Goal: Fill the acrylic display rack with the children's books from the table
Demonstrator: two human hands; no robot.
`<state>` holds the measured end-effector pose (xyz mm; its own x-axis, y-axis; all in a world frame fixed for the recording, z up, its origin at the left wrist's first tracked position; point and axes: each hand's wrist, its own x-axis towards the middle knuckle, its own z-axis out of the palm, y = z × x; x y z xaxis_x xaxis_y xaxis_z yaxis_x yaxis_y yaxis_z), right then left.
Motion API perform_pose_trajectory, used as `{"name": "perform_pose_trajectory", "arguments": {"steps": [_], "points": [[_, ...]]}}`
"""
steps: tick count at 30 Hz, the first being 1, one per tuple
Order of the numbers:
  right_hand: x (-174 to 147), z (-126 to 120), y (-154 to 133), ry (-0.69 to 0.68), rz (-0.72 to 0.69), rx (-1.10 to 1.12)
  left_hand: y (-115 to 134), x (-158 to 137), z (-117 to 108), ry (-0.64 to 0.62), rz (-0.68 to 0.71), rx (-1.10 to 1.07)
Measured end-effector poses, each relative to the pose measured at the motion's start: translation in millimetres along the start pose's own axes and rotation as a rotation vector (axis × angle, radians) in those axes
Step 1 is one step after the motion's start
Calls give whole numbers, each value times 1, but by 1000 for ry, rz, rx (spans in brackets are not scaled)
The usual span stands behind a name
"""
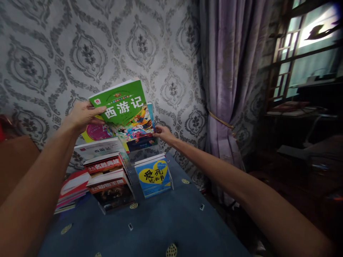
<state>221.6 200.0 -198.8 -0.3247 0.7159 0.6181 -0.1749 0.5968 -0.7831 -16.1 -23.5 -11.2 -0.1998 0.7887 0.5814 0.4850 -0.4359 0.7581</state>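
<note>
A green picture book (120, 93) with large white Chinese characters and colourful figures on its cover is held up, slightly tilted, in front of the wall. My left hand (87, 113) pinches its left edge, thumb across the front cover. At the lower right corner, the fingers of my right hand (163, 132) are closed on the book's edge. Partly hidden behind it stand a yellow book with a pink circle (99, 132) and a dark blue book (143, 143). Just below is a pale book (103, 148) standing upright.
Books titled in white on red (107, 165) and on a dark cover (114, 191) stand at front left. A blue book with a yellow heart (154, 175) stands right of them. Left lies a book stack (73, 191). Blue cloth (155, 221) covers the table; a purple curtain (227, 71) hangs right.
</note>
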Motion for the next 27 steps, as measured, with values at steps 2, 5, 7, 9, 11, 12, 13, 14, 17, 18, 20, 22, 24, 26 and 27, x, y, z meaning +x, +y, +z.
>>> {"name": "perform_pose_trajectory", "arguments": {"steps": [2,5,7,9,11,12,13,14,17,18,20,22,24,26,27], "points": [[-1,0,2,0,-18,-14,1,0,0,-6,-6,-14],[-4,1,5,6,-54,-54,2,-1,2,-57,-17,-18],[-8,2,7,20,-84,-101,0,-2,4,-100,-28,-6],[-13,4,7,38,-119,-161,-2,-2,6,-115,-47,4],[-20,6,5,70,-163,-233,-4,-2,7,-97,-64,10],[-25,6,4,93,-191,-280,-4,-2,7,-89,-65,9],[-29,6,3,122,-227,-362,-4,-1,6,-84,-59,8],[-34,6,1,152,-268,-468,-3,-1,5,-79,-45,3],[-48,4,-5,204,-368,-763,0,-1,2,-53,4,-21],[-51,4,-7,206,-386,-815,2,-1,1,-42,14,-27],[-57,3,-11,192,-404,-856,4,-2,0,-30,25,-33],[-61,5,-14,157,-434,-953,4,-2,1,-35,24,-27],[-62,7,-15,110,-463,-1058,3,-3,3,-58,17,-20],[-62,8,-15,87,-481,-1101,-1,-3,6,-82,1,-14],[-62,8,-14,84,-482,-1089,-3,-4,7,-84,-15,-11]]}}
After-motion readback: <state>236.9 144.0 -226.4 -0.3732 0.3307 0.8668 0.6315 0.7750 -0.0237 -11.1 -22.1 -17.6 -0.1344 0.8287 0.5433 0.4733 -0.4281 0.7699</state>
